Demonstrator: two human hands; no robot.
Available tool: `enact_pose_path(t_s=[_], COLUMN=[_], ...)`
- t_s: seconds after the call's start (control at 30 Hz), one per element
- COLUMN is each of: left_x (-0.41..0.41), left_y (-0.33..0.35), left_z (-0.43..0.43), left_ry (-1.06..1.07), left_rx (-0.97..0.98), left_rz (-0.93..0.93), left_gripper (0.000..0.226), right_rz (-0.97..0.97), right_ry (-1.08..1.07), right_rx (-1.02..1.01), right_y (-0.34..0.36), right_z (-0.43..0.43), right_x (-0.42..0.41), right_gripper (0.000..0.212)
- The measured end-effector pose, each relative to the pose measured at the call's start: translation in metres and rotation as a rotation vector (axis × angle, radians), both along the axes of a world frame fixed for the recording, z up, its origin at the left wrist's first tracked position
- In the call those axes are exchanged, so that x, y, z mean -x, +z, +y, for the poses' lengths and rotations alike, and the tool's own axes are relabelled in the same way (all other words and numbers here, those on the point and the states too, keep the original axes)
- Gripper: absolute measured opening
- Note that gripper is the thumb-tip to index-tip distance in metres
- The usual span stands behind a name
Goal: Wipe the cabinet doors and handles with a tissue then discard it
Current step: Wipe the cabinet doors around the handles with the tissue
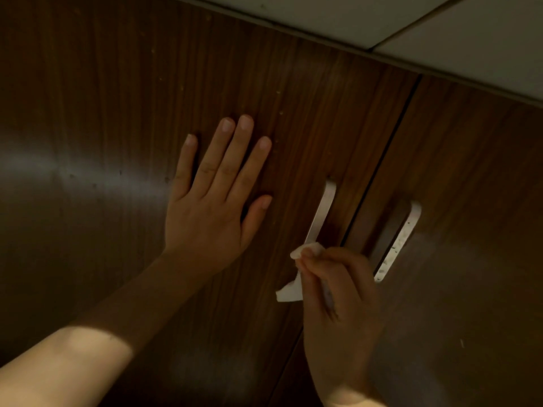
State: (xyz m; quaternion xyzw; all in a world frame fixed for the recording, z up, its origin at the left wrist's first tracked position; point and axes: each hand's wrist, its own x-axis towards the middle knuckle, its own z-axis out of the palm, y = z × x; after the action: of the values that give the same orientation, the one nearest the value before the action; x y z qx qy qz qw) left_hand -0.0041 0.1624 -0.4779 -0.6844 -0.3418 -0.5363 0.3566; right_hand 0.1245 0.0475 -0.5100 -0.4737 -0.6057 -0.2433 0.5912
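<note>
Two dark wood-grain cabinet doors fill the view, the left door (102, 127) and the right door (470, 215), split by a narrow gap. Each carries a metal bar handle beside the gap. My left hand (211, 201) lies flat on the left door, fingers spread, holding nothing. My right hand (338, 295) pinches a white tissue (293, 277) against the lower end of the left handle (320, 212). The right handle (399, 239) shows pale specks along its edge. Small pale spots dot the left door above my fingers.
Light tiled surface (411, 22) runs along the top right beyond the doors' edge, with a dark grout line across it. A bright glare patch lies on the left door at the far left.
</note>
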Motion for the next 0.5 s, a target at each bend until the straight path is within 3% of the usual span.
enact_pose_path(t_s=[0.2,0.33,0.5], left_x=[0.0,0.0,0.0], left_y=[0.0,0.0,0.0], left_z=[0.001,0.001,0.0], left_ry=[-0.006,-0.011,-0.009], left_rx=[0.003,0.011,0.012], left_rz=[-0.004,-0.003,-0.001], left_gripper=[0.056,0.056,0.056], right_rz=[-0.007,0.07,-0.011], right_ry=[-0.092,-0.082,-0.146], right_rx=[0.068,-0.006,-0.029], right_y=[-0.003,0.041,0.066], right_z=[-0.002,0.001,0.002], right_x=[0.005,0.006,0.009], right_gripper=[0.012,0.013,0.003])
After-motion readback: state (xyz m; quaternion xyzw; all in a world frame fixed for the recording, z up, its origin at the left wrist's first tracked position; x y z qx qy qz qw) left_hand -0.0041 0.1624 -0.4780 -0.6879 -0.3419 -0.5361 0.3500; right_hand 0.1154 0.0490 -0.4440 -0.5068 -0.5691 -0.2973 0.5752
